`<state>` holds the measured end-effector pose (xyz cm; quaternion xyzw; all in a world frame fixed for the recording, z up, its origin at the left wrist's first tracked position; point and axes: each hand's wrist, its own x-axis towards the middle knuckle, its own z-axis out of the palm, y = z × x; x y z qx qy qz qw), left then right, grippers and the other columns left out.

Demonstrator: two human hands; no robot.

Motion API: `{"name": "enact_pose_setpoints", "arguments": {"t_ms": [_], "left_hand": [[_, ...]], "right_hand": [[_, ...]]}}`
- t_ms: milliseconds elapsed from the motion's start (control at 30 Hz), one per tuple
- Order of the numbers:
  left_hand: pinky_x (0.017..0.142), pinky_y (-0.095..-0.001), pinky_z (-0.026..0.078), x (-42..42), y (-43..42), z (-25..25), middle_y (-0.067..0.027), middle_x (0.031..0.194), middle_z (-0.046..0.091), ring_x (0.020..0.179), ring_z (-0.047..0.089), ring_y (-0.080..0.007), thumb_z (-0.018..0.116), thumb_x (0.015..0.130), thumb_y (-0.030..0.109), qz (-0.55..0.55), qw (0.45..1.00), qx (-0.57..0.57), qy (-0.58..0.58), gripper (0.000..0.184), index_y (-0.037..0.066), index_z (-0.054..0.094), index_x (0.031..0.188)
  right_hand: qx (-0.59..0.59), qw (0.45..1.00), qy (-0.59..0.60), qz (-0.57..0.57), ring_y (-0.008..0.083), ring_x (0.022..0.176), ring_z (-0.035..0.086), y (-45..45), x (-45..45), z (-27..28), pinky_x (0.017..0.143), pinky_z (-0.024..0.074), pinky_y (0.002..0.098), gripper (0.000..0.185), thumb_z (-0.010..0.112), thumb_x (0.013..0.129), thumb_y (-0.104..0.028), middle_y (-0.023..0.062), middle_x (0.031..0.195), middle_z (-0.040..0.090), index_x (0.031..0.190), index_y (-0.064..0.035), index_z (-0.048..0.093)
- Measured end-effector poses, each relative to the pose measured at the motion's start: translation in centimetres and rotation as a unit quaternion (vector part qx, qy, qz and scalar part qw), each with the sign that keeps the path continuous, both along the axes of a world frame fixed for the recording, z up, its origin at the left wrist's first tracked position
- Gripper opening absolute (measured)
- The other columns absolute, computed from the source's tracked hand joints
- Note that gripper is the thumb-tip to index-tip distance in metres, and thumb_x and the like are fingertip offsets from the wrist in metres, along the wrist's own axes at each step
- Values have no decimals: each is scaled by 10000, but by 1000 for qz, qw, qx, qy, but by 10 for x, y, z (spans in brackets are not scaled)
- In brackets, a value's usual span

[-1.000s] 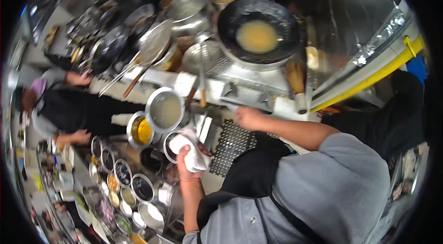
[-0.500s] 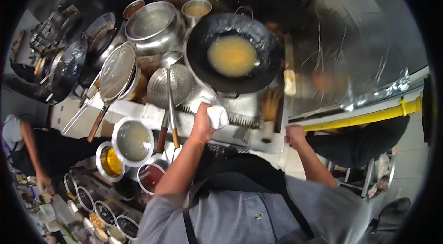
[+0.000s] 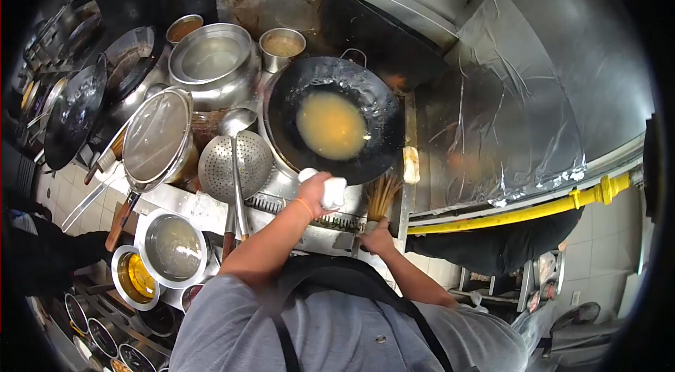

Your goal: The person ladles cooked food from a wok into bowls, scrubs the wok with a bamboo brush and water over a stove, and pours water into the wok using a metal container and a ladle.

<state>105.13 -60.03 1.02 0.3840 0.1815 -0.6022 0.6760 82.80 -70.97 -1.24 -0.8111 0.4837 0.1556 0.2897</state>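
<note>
A black wok (image 3: 383, 115) sits on the stove with cloudy yellowish liquid (image 3: 330, 126) pooled in its bottom. My left hand (image 3: 314, 193) is closed around a folded white cloth (image 3: 333, 193) at the wok's near rim. Whether the cloth grips the wok's near handle is hidden. To the right, my right hand (image 3: 377, 238) is wrapped round the base of a bamboo wok brush (image 3: 382, 197), its bristles fanned toward the wok. Left of the wok, a steel ladle (image 3: 236, 150) lies across a perforated skimmer (image 3: 214, 167).
A lidded-looking steel pot (image 3: 211, 87), a small steel container (image 3: 281, 48) and a mesh strainer (image 3: 156, 136) stand left of the wok. Bowls, including a steel bowl (image 3: 171, 249), sit at the lower left. A yellow pipe (image 3: 520, 210) runs along the right side.
My right hand has moved from beside the yellow pipe to the bamboo brush and taken hold of it. My left hand with the cloth has come up to the wok's rim. The view has shifted.
</note>
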Motion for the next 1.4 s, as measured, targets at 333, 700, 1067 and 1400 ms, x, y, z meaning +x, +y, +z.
{"name": "enact_pose_setpoints", "arguments": {"t_ms": [333,700,1067,1400], "left_hand": [[509,-383,397,-6,0,-22,-98,690,601,564,534,-190,634,735,215,125,949,173,-231,280,-63,615,712],[624,-410,438,-13,9,20,-186,771,643,663,581,-270,605,709,218,144,921,225,-283,332,-107,622,770],[683,-410,448,-12,13,21,-251,813,649,750,628,-334,602,717,257,112,898,243,-351,385,-117,628,806],[689,-392,459,-10,11,13,-228,827,652,749,623,-308,592,722,243,105,913,218,-330,382,-123,626,827]], "right_hand": [[170,882,-431,-86,177,840,601,-77,3,211,672,524,297,576,600,716,60,80,1042,587,1256,-45,430],[211,945,-248,36,147,479,534,-106,325,115,381,440,295,602,627,758,-60,82,770,615,1334,-156,477],[237,940,-247,-4,173,604,561,-80,333,127,412,430,320,486,673,773,-163,78,793,589,1242,-162,544],[-72,881,208,419,197,377,494,-112,213,202,377,473,342,517,682,675,-158,66,656,611,1189,-140,623]]}}
